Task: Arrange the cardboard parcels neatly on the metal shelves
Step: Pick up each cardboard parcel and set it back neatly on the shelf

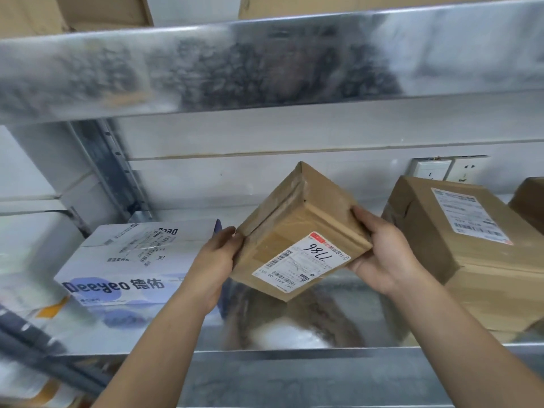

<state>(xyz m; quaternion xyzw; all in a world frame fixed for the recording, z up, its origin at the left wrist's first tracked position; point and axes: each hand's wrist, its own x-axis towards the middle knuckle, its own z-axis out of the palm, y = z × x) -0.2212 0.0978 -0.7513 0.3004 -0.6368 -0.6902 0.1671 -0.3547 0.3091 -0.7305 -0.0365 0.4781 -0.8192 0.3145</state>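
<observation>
Middle of the frame: a small cardboard parcel (300, 231), tilted, far corner raised and near corner dipping, held clear of the metal shelf (338, 325) beneath it. On its upper face, a white shipping label (303, 260) with handwritten black digits, upside down to the camera, and a red strip at one end. Brown tape along the left side.

Left hand (217, 260) clasped on the parcel's left edge, thumb up against the top rim, fingers hidden behind the box. Right hand (382, 254) clasped on the right edge, thumb lying along the upper rim, fingers curled beneath. Both forearms bare, rising from the lower edge of the frame.

On the same shelf, lower left of the frame: a white box (132, 260) printed "Deeyeo" over blue patches, a label on its lid, just beside the left hand. To the right: a larger cardboard parcel (459, 245) with its own white label, lying on the shelf close behind the right hand. At the far right edge, part of another brown parcel (530, 201), cut off by the frame.

Shelf surface shiny, mirroring a blurred brown shape under the held parcel. Across the upper part of the frame, an upper metal shelf (265, 63), blurred, with brown cartons (88, 10) above it. Behind, a pale wall with white sockets (435, 169) above the larger parcel, and a slotted steel upright (112, 166) at the left.
</observation>
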